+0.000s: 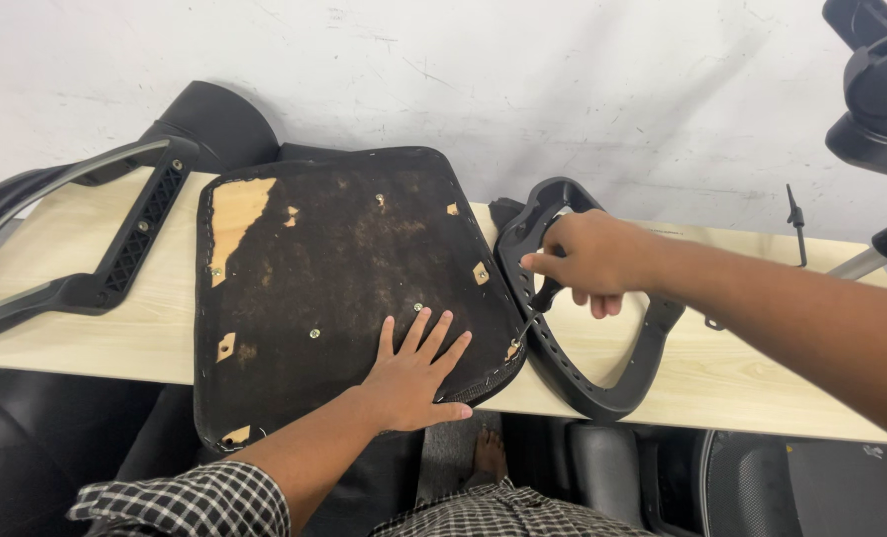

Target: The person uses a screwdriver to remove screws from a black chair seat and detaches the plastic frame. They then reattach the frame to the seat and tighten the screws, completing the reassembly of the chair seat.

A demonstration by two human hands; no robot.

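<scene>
Upturned seat pan (344, 278) is lying on the light wood bench (742, 388), underside up: black fabric stapled over plywood, torn in patches so bare wood is showing at the upper left corner and along the edges. Its near edge is overhanging the bench front.

Left hand (418, 373) is pressing flat on the seat pan near its front right corner, fingers spread, grip apart, nothing held.

Right hand (588, 257) is reaching in from the right, grip clamped on a screwdriver (535, 316). The thin shaft is angling down-left, tip sitting at the seat pan's right edge, at or just by a bare-wood patch. Can't tell if the tip is engaging a fastener.

Black plastic armrest loop (612, 388) is lying on the bench just right of the seat pan, partly under the right hand. A second black armrest frame (125, 249) is lying at the left end of the bench, touching or just beside the pan's left edge.

Small screws (315, 334) are showing across the pan underside.

Black chair base parts (876, 89) are sitting at the upper right, against the white wall. A bare foot (488, 455) is showing on the floor below the bench edge.
</scene>
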